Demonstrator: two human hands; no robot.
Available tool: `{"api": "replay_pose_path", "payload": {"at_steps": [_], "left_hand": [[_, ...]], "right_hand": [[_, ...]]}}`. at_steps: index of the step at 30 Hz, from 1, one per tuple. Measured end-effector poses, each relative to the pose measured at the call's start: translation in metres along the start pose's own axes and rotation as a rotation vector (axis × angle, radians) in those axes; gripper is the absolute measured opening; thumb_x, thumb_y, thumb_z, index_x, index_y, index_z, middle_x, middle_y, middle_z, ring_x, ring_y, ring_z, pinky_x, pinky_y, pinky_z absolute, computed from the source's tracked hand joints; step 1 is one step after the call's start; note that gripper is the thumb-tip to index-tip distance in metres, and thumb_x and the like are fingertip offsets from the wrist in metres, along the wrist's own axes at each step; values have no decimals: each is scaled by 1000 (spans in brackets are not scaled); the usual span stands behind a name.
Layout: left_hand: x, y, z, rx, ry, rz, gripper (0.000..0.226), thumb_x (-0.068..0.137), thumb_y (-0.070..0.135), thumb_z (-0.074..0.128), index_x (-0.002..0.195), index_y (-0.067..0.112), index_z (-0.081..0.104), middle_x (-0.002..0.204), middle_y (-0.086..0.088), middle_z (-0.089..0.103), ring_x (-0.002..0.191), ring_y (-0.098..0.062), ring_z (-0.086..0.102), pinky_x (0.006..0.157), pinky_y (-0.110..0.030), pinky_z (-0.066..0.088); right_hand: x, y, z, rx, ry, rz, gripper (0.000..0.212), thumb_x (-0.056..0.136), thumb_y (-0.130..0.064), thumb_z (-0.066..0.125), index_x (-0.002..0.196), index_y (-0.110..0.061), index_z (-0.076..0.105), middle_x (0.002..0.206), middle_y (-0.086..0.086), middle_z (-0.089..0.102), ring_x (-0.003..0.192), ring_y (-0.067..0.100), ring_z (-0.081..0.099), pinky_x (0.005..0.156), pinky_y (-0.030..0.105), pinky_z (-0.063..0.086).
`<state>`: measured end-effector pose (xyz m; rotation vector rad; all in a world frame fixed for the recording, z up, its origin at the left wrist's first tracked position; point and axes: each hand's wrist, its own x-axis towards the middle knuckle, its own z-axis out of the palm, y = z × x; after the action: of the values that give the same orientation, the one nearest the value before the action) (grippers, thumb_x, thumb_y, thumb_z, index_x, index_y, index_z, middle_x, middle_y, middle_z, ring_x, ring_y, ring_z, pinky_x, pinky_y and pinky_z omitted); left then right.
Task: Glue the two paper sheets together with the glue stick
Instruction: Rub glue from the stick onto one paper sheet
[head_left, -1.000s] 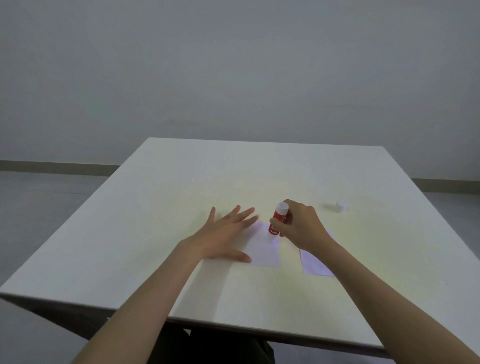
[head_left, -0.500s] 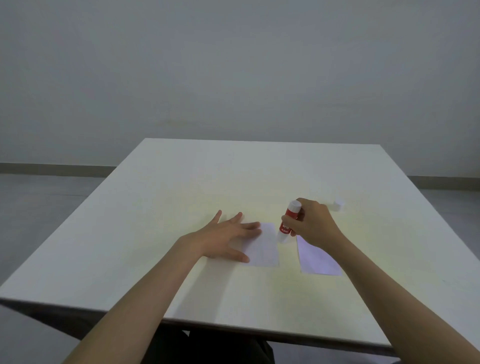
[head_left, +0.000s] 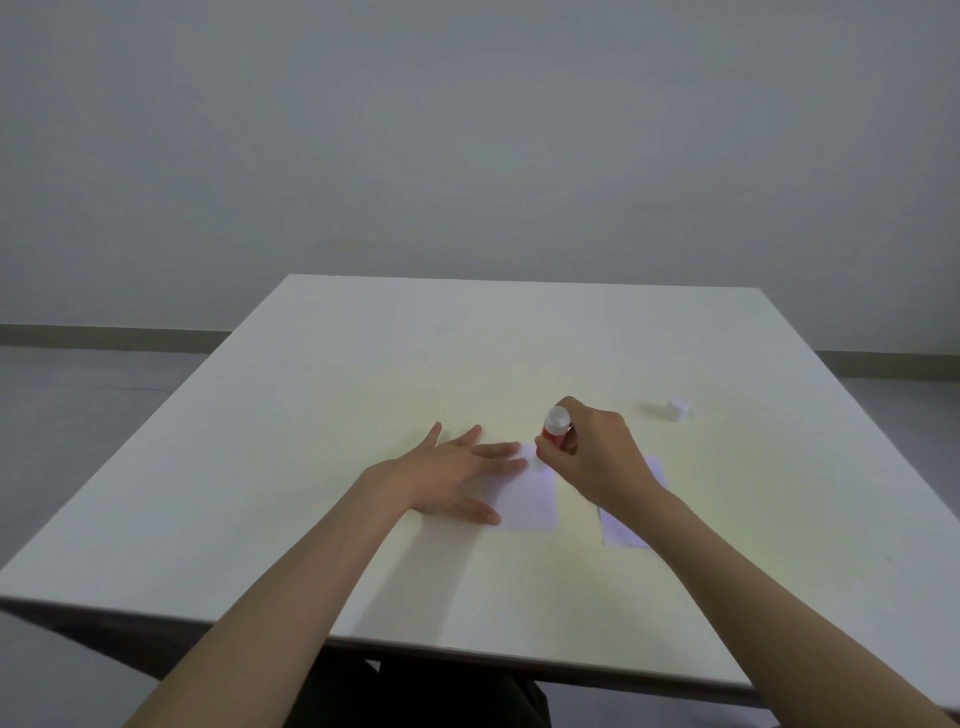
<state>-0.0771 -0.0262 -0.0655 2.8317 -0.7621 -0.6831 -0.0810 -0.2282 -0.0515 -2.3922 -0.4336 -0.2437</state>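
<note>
White paper, two small sheets on a pale table (head_left: 322, 415). Left sheet (head_left: 524, 499) lies under my left hand (head_left: 457, 478), which is spread flat, fingers fanned, palm pressing the sheet's left side down. Right sheet (head_left: 623, 530) sits just beside it, a strip of bare table between them, partly hidden under my right wrist.

Right hand (head_left: 592, 457) is closed around the glue stick (head_left: 556, 434), red barrel pinched between thumb and fingers, white base up, working end tilted down at the far right corner of the left sheet. Whether the tip actually touches the paper I cannot tell (my fingers cover it). White cap (head_left: 678, 408) stands well apart on the right.

Step in hand, as I judge it: spreading glue on the left sheet. To do it well, keep the flat hand firm so thin paper doesn't drag or wrinkle; stroke away from the holding hand, light pressure, carry the glue right out to edges and corners. Then lift the right sheet over and align before pressing.
</note>
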Motion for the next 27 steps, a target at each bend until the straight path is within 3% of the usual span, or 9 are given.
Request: {"api": "replay_pose_path", "payload": {"at_steps": [5, 9, 15, 20, 23, 27], "left_hand": [[0, 1, 0, -30, -1, -13, 70, 88, 51, 53, 145, 46, 13, 155, 30, -2, 147, -13, -13, 116, -52, -14], [0, 2, 1, -44, 0, -22, 72, 88, 50, 53, 146, 46, 11, 155, 30, -2, 146, -11, -14, 115, -51, -16], [1, 0, 3, -126, 29, -19, 80, 86, 48, 57, 148, 42, 5, 158, 21, 6, 146, -8, -16, 116, -44, -17], [1, -1, 5, -143, 51, -6, 78, 86, 45, 59, 148, 41, 11, 156, 27, 6, 146, -8, -14, 117, -43, -17], [2, -2, 5, -129, 49, 2, 78, 86, 45, 59, 148, 40, 13, 157, 26, 3, 146, -9, -13, 117, -44, -16], [3, -3, 3, -104, 51, 12, 78, 85, 47, 61, 148, 39, 15, 158, 20, -1, 146, -10, -11, 117, -47, -13]], "right_hand": [[-11, -3, -1, -28, -45, -71, 16, 81, -15, 58, 73, -7, 46, 53, 0, 46, 52, 22, 36, 52, 32, 32], [-19, -7, -3, -29, -95, -96, 24, 80, -14, 55, 67, -14, 36, 50, -3, 38, 49, 17, 30, 50, 29, 27], [-24, -10, -7, 40, -186, 2, 29, 79, -18, 56, 60, -24, 35, 54, 1, 50, 49, 14, 36, 47, 21, 29], [-22, -11, -16, 103, -229, 105, 14, 76, -16, 59, 68, -5, 54, 61, 8, 65, 51, 16, 50, 52, 26, 40], [-19, -6, -30, 341, -233, 211, 12, 77, -12, 61, 68, -3, 58, 60, 10, 68, 52, 18, 64, 53, 21, 48], [-14, 5, -39, 917, -127, 415, 13, 85, -7, 62, 92, 2, 56, 66, 16, 69, 57, 29, 67, 54, 29, 57]]}}
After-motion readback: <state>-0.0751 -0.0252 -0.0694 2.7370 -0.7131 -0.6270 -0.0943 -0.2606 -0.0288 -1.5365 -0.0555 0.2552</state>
